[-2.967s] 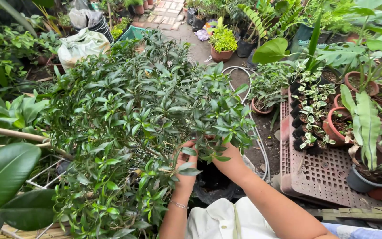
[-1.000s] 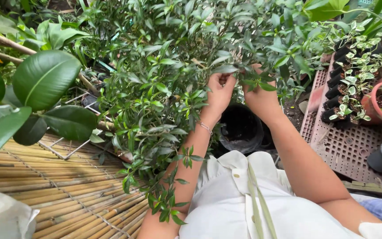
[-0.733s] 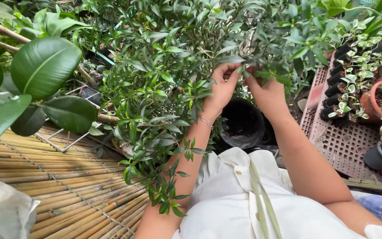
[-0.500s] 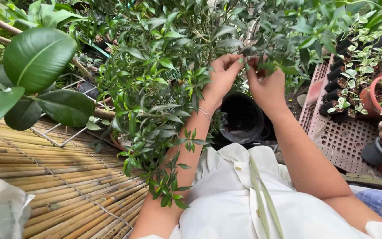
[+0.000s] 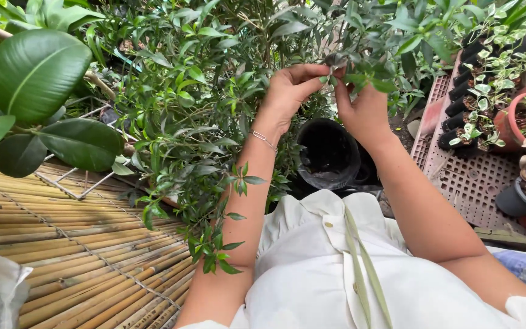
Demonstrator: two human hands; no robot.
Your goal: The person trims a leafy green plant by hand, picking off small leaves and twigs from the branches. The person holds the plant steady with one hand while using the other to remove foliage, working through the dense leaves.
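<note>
The left hand [image 5: 287, 91] and the right hand [image 5: 363, 106] are raised side by side into the foliage of a bushy small-leaved shrub [image 5: 214, 91], their fingertips [image 5: 319, 71] pinched together on one thin leafy twig [image 5: 336, 68] at the shrub's near side; each hand is closed on that twig, thumbs and forefingers almost touching, a thin bracelet [image 5: 264, 141] on the left wrist; the twig itself runs roughly left to right between the two grips, though leaves hide most of its length, and the shrub's branches arch outward and droop toward the person's white shirt [image 5: 336, 268]; directly below the hands sits a black nursery pot [image 5: 330, 152], dark inside, what it holds cannot be told; to the right lies a pinkish perforated plastic tray [image 5: 470, 195] carrying a row of small black pots [image 5: 458, 122] with variegated seedlings, and beside it terracotta pots [image 5: 515, 131] of green plants; to the left, a bamboo slat mat [image 5: 62, 256] covers the ground, a white wire rack [image 5: 86, 183] rests at its edge, and broad glossy rubber-plant leaves [image 5: 35, 73] overhang it; the setting is an outdoor plant nursery crowded with greenery.
</note>
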